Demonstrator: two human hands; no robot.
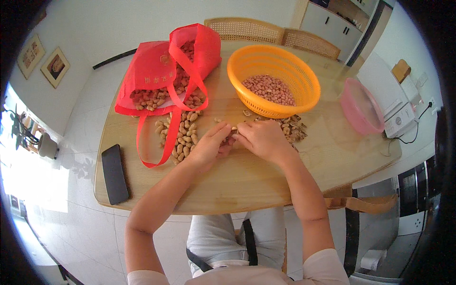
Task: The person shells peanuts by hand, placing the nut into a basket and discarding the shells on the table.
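Note:
My left hand (213,142) and my right hand (262,139) meet at the middle of the table, fingertips together around a peanut shell (234,130). Reddish kernels seem to lie in my left palm, partly hidden by the fingers. Left of my left hand, unshelled peanuts (183,137) spill from a red non-woven bag (149,67) lying on its side, more peanuts inside. An orange plastic colander (310,87) holding shelled pink peanut kernels (269,89) stands beyond my right hand. Empty peanut shells (294,128) are heaped between that hand and the colander.
A black smartphone (115,174) lies at the left edge of the wooden table (242,192). On the right are a pink plastic basin (361,107) and a white device (400,121) with a cord. Rattan-backed chairs (245,30) stand at the far side.

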